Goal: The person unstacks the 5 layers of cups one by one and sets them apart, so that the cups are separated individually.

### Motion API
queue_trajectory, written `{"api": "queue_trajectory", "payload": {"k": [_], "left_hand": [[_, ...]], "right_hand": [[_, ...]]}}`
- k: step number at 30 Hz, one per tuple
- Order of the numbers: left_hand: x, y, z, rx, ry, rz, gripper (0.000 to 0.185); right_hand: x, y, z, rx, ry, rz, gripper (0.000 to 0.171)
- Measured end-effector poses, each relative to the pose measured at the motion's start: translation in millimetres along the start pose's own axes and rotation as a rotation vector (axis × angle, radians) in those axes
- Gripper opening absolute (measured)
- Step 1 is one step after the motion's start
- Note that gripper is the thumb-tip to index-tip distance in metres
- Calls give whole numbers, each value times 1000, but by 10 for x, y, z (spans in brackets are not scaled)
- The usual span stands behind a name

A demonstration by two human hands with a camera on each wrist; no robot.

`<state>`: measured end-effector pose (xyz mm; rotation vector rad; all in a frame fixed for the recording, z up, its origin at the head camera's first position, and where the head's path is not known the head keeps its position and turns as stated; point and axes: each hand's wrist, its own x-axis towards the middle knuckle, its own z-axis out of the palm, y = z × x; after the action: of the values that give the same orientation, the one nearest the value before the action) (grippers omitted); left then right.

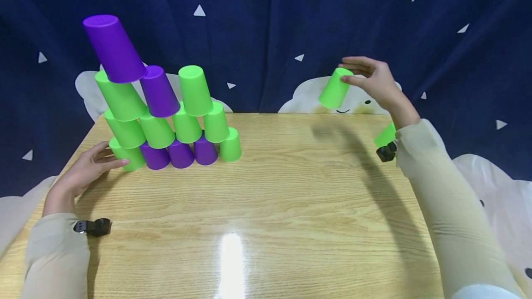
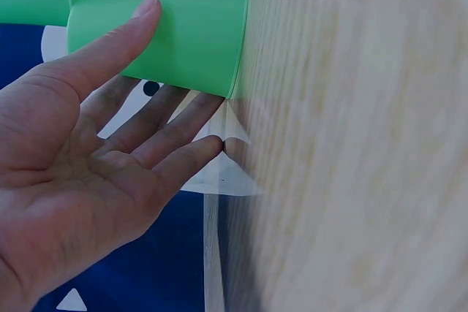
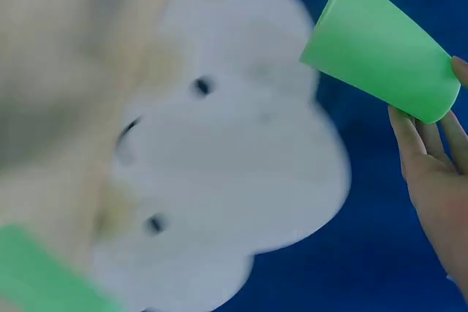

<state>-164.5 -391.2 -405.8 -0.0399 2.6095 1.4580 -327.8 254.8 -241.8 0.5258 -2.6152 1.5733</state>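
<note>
On the wooden tabletop (image 1: 291, 197) the left hand (image 1: 85, 170) lies nearest, palm open and fingers (image 2: 168, 126) straight, the thumb resting on the side of the pyramid's corner cup (image 1: 129, 156), a green one at the bottom left. Behind it rises the pyramid (image 1: 162, 119) of upturned green and purple cups, a tilted purple cup (image 1: 113, 47) on top. Nothing stands on the bare wood between the pyramid and the far right edge. There the right hand (image 1: 374, 82) is raised above the tabletop, its fingers pinching a green cup (image 1: 335, 88) by the closed end, mouth tilted down and left. Beyond hangs a dark blue curtain (image 1: 257, 36) with white clouds.
</note>
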Motion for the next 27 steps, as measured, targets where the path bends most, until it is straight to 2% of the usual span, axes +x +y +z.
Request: {"api": "queue_trajectory", "payload": {"k": [6, 9, 13, 21, 27], "left_hand": [[-4, 2, -9, -3, 0, 4, 81], [-7, -6, -15, -8, 0, 4, 81], [-17, -19, -22, -8, 0, 2, 81], [-29, -17, -21, -5, 2, 6, 80], [-42, -16, -30, -3, 4, 8, 79]], "right_hand": [[-312, 499, -216, -202, 66, 42, 52], [-417, 695, -291, -324, 77, 54, 54], [-523, 901, -361, -426, 70, 60, 52], [-652, 1142, -420, -599, 27, 7, 45], [-688, 1185, -436, -635, -1, 21, 45]]}}
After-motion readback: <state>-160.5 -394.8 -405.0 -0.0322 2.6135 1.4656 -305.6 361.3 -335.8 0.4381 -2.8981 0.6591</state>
